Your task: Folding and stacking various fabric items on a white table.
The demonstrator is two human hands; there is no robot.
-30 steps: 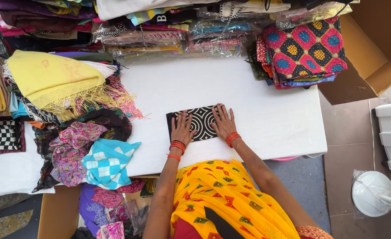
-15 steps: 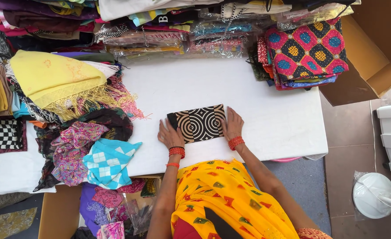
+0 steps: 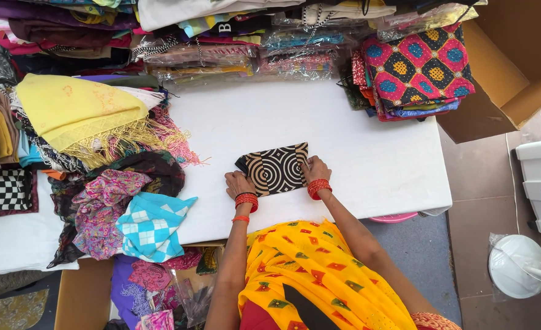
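— Black-and-cream folded cloth (image 3: 276, 169) with the ring pattern lies at the middle of the frame on the white table (image 3: 374, 146), just above the person's yellow garment. How is it held?

— Left hand (image 3: 238, 183) rests flat at its lower left corner, fingers together; right hand (image 3: 315, 168) presses the right edge, fingers laid on the cloth — neither pinches, as far as I can tell.

— What makes a good fold?

— I'd judge: keep both edges pinned, line the corners up squarely, smooth outward from the middle — and stay clear of the loose fabric heap (image 3: 117, 195) at the left.
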